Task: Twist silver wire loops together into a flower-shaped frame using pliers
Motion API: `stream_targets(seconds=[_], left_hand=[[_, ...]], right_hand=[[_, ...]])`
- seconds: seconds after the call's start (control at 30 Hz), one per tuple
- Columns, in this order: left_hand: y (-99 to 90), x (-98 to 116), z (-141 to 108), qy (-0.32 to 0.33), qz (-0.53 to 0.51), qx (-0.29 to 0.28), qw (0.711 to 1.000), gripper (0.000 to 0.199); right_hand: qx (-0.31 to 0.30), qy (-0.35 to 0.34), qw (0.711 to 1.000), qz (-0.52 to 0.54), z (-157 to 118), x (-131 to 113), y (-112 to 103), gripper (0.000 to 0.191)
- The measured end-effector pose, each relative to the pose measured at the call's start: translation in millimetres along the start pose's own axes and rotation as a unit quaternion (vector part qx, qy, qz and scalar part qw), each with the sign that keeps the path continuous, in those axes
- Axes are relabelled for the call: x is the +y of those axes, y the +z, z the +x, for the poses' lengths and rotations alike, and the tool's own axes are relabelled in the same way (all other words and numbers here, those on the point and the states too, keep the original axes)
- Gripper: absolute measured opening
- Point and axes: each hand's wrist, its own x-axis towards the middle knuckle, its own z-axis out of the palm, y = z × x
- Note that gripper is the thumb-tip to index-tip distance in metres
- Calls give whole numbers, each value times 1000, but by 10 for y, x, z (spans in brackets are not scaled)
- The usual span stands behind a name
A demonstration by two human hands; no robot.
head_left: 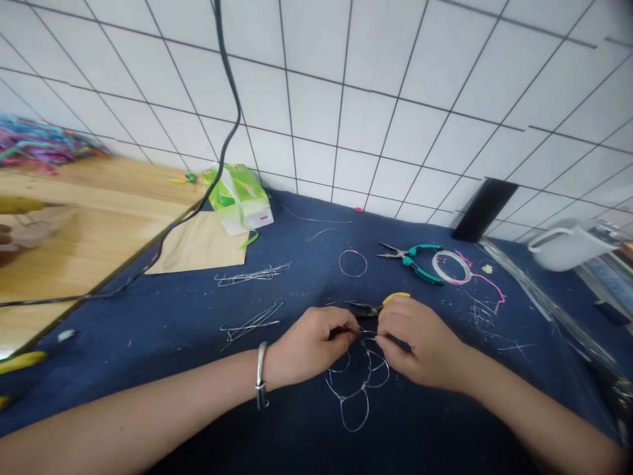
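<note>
Over the dark blue cloth, my left hand (316, 346), with a silver bangle on its wrist, pinches the upper edge of a flower-shaped wire frame (366, 386). My right hand (418, 336) has its fingertips pinched at the frame's upper right side. Thin wire loops spread around the frame's ring like petals, with small pink bindings at some joints. Just beyond my fingers lie yellow-handled pliers (368, 309), partly hidden by the right hand. Farther off is a single wire ring (340, 265) with a pink binding. Bent wire pieces (251, 324) lie left of my left hand.
Teal-handled pliers (410, 257), a white coil (436, 266) with pink thread (489, 280) and wire scraps (482, 313) lie right. A green tissue pack (240, 198) rests on brown paper (198, 247). A black cable (230, 132) hangs left; another person's hand (4, 234) shows at the left edge.
</note>
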Motion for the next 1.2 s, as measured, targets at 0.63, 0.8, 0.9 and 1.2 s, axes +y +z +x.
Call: stream_targets(seconds=[0.63,0.8,0.9,1.2], left_hand=[[101,56,-22,-162,-205,66,963,10],[132,112,-44,-160,-310,92,933,8],[138,131,-59,-167,-358,82,915,12],[143,120,-41,-166,-397,72,900,15]], right_hand=[[27,201,971,124,-22,-71,84,14],[69,200,968,131,-12,-56,123,16],[87,204,965,141,-1,-31,130,15],[75,205,964,153,0,-23,135,17]])
